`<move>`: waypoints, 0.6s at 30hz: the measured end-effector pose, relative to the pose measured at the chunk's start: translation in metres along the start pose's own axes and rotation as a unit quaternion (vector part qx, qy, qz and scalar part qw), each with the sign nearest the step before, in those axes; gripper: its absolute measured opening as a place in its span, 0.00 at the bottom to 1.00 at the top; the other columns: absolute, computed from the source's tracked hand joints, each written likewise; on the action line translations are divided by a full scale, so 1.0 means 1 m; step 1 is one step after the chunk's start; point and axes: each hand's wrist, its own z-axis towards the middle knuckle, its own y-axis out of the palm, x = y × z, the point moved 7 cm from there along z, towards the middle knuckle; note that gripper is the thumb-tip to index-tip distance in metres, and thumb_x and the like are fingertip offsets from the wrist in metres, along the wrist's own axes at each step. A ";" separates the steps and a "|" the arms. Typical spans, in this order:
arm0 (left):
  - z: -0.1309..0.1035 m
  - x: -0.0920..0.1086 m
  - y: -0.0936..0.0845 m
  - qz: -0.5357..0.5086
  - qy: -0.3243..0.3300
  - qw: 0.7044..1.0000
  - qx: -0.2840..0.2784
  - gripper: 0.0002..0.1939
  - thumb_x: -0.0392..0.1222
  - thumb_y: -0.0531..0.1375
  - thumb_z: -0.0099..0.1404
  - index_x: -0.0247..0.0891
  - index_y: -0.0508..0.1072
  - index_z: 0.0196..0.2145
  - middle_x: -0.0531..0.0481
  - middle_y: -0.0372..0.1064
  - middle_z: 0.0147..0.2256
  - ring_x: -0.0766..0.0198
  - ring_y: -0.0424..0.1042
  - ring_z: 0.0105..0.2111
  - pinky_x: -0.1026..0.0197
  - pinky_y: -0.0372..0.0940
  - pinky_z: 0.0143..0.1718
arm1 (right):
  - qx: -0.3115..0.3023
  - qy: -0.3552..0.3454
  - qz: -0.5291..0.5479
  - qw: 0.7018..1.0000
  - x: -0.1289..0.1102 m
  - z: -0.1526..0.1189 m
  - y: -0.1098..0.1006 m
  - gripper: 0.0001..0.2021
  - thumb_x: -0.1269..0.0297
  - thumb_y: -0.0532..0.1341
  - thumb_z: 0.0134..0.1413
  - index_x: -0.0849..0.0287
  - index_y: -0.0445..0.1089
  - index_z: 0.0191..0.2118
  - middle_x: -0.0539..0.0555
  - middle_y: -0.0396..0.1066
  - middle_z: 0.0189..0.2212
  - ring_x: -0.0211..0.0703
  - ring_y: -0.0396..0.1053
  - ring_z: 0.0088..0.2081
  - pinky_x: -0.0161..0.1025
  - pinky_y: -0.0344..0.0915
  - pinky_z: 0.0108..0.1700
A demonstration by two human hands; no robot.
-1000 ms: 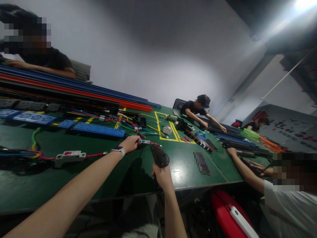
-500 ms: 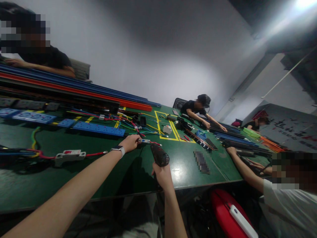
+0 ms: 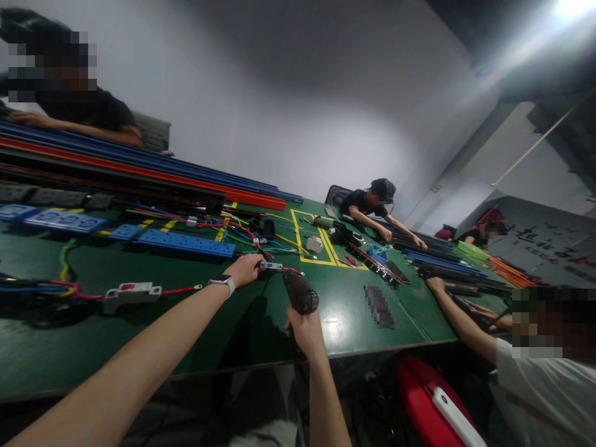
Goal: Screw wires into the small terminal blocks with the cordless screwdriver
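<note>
My right hand [image 3: 306, 329] is wrapped round the grip of a black and red power drill [image 3: 302, 293], which points away from me over the green table [image 3: 261, 329]. With closed fingers, my left hand [image 3: 246, 270] holds a small white and blue circuit breaker [image 3: 270, 266] by its left end. A short red wire [image 3: 292, 270] with a metal lug sticks out of the breaker's right end. The drill's front end is close to this wire; I cannot tell whether they touch. Another breaker [image 3: 133, 296], with red wires, lies at the left.
Blue socket strips [image 3: 186, 241] and coloured wires [image 3: 218, 220] lie beyond my left hand. Long blue and orange rails [image 3: 251, 197] run along the far side. A blurred dark slab [image 3: 379, 305] lies to the right. Co-workers sit around, one in a white shirt [image 3: 535, 379].
Hardly anything differs: both hands, the breaker and the drill keep their places. The view has shifted very slightly.
</note>
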 end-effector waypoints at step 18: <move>0.000 0.000 -0.001 0.000 -0.003 1.000 -0.002 0.10 0.42 0.58 0.62 0.43 0.75 0.41 0.47 0.76 0.41 0.58 0.73 0.42 0.59 0.64 0.44 | -0.007 0.003 -0.006 1.000 -0.002 0.001 0.001 0.05 0.67 0.56 0.49 0.59 0.69 0.30 0.48 0.68 0.18 0.41 0.68 0.23 0.34 0.62 0.26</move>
